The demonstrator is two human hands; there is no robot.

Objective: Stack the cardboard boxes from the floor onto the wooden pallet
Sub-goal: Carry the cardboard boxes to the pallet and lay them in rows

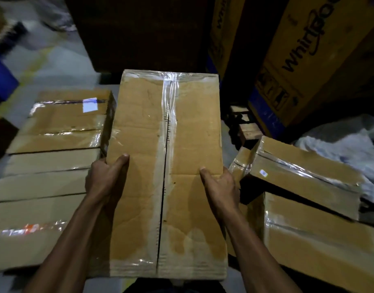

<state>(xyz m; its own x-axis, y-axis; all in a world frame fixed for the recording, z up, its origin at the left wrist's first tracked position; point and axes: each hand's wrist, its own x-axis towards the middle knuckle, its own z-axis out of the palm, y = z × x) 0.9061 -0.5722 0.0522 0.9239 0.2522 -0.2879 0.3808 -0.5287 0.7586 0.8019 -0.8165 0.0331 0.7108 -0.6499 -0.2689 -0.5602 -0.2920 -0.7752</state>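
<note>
Cardboard box (182, 166), long and flat, sits in both the person's hands at the middle of the view, its long axis running straight away from the body. Its top is plain brown corrugated board, scuffed and pale along the centre seam, where the two flaps meet under a strip of glossy clear tape that also wraps the far edge. The left hand (106, 176) grips the box's left side, thumb laid on the top face and fingers curled under out of sight; the right hand (221, 187) grips the right side the same way. Left of the held box lies a row of taped cartons (55, 144), flat and close together. Right of it, a tilted carton (304, 172) leans on another. Beyond its far end stand tall printed appliance boxes (298, 60).
</note>
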